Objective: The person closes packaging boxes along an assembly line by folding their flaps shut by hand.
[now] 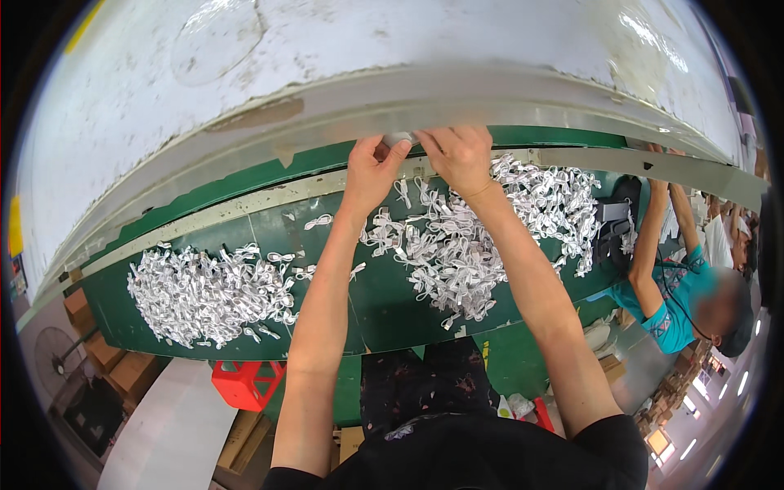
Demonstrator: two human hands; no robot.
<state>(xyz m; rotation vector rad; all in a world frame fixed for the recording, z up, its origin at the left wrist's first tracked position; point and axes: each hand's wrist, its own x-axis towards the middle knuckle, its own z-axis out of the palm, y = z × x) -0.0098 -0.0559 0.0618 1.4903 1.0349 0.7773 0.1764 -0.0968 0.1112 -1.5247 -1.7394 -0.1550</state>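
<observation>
Both my arms reach forward over the green workbench (371, 306) to its far edge. There my left hand (372, 170) is closed, thumb and fingers gripping a small, rounded grey-white object (399, 140) whose kind I cannot make out. My right hand (462, 160) is beside it, fingers curled, with thumb and forefinger at the object's right side. Whatever those fingers pinch is hidden. Below and right of my right hand spreads a large pile of white bundled cables (457, 257). Another pile of bundled cables (208, 294) lies to the left, and a few loose bundles (320, 221) sit between.
A pale panel (327, 122) crosses just beyond my hands, partly covering the fingertips. At the right a co-worker in a turquoise shirt (674, 290) reaches over the bench, near black boxes (612, 224). A red stool (245, 384) stands below the bench's near edge, with cardboard boxes (131, 377) farther left.
</observation>
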